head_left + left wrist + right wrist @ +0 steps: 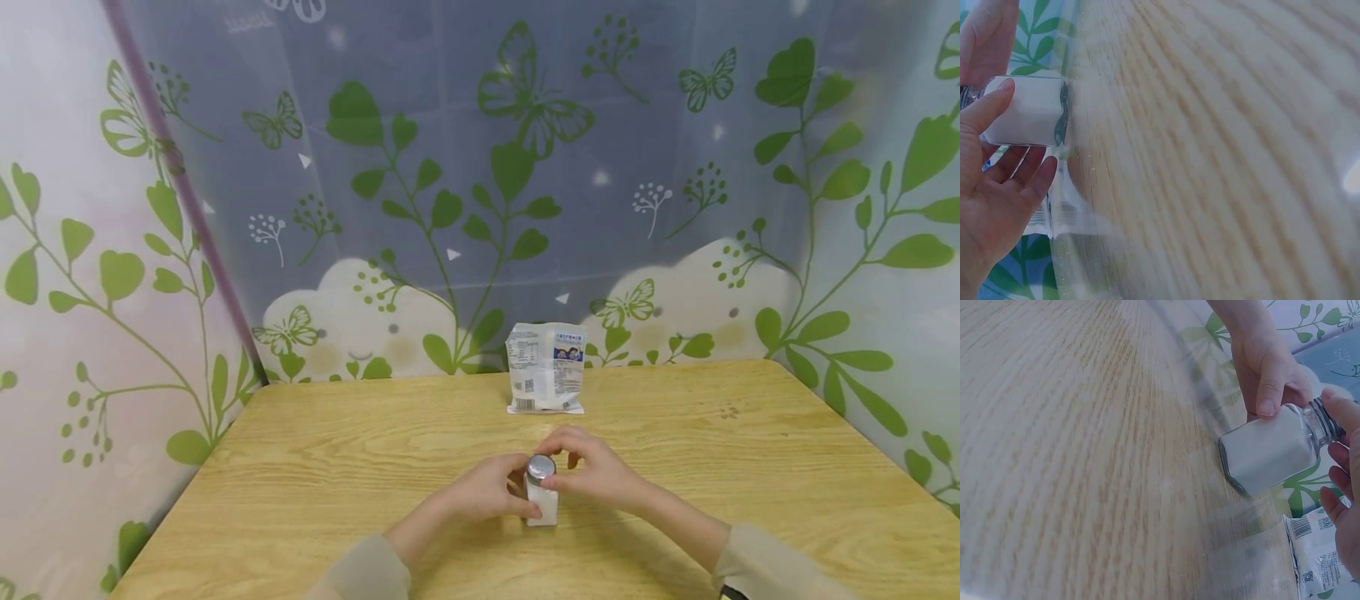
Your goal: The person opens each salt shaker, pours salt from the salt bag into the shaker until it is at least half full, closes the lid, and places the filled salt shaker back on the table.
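A small glass salt shaker point(543, 508), full of white grains, stands upright between both hands, its base at or close to the tabletop. My left hand point(491, 490) holds the glass body, with the thumb across the near face; the left wrist view shows that thumb point(999, 100) on the glass point(1032, 119). At the top, my right hand point(596, 473) pinches the shiny metal cap point(541, 467) between thumb and fingers. In the right wrist view the cap point(1329, 420) sits on the shaker's neck, partly hidden by the right thumb.
Behind the hands, a white printed packet point(546, 368) stands near the back of the wood-grain table point(360, 425). Fabric curtains point(420, 208) with leaves and butterflies enclose the table's back and sides. A few faint marks point(729, 412) lie at the table's right rear.
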Action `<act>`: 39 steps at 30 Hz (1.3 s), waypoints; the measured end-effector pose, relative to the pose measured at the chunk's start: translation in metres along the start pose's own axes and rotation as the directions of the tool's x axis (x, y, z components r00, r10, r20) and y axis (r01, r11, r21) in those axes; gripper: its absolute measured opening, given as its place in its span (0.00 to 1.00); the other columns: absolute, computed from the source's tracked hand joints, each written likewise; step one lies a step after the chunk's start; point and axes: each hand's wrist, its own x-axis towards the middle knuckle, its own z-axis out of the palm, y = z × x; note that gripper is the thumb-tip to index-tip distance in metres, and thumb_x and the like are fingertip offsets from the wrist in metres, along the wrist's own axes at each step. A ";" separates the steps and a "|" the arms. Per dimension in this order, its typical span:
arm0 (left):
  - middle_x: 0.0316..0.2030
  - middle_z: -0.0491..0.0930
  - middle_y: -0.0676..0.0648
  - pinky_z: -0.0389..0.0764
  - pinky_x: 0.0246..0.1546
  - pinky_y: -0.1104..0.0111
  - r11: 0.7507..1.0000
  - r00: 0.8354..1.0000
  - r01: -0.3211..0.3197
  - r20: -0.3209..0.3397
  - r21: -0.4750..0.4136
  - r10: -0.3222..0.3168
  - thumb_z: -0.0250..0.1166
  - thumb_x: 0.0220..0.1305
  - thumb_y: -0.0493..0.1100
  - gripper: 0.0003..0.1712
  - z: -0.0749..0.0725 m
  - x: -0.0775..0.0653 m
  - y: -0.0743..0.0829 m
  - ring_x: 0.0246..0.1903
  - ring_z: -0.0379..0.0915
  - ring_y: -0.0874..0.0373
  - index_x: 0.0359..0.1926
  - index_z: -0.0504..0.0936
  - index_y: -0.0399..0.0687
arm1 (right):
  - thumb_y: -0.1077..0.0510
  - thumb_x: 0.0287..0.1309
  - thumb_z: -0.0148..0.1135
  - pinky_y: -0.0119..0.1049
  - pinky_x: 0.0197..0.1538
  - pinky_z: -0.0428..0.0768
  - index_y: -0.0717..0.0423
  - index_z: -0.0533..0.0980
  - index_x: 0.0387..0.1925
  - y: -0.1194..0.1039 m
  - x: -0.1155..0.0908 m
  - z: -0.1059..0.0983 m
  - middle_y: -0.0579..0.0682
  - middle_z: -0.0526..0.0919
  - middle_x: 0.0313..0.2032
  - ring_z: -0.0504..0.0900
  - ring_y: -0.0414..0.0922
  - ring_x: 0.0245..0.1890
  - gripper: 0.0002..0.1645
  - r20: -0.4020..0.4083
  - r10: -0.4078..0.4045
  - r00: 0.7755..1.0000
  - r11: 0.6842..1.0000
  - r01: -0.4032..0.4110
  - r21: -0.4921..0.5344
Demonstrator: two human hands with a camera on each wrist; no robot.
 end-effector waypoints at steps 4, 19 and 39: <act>0.32 0.77 0.55 0.76 0.36 0.72 1.000 1.000 -0.005 -0.004 0.004 0.005 0.72 0.47 0.38 0.26 0.001 0.000 0.001 0.34 0.75 0.64 0.49 0.75 0.46 | 0.58 0.49 0.69 0.35 0.35 0.71 0.55 0.77 0.41 0.000 0.000 0.002 0.49 0.77 0.39 0.71 0.43 0.40 0.15 -0.010 0.047 0.999 0.999 -0.047 0.007; 0.31 0.77 0.55 0.76 0.37 0.73 1.000 1.000 -0.019 -0.014 0.006 0.019 0.73 0.47 0.38 0.21 0.000 0.001 -0.001 0.34 0.75 0.65 0.43 0.76 0.48 | 0.58 0.49 0.69 0.36 0.36 0.72 0.59 0.75 0.46 0.002 0.002 0.000 0.49 0.77 0.40 0.71 0.46 0.39 0.22 0.040 0.031 0.999 0.999 -0.030 -0.018; 0.31 0.77 0.55 0.76 0.37 0.73 1.000 1.000 -0.014 -0.010 -0.022 0.013 0.72 0.47 0.38 0.19 0.001 0.001 -0.002 0.34 0.75 0.65 0.42 0.76 0.47 | 0.59 0.47 0.70 0.35 0.34 0.73 0.62 0.71 0.51 0.006 0.001 0.006 0.51 0.75 0.41 0.71 0.47 0.40 0.28 0.021 0.015 1.000 1.000 -0.014 -0.002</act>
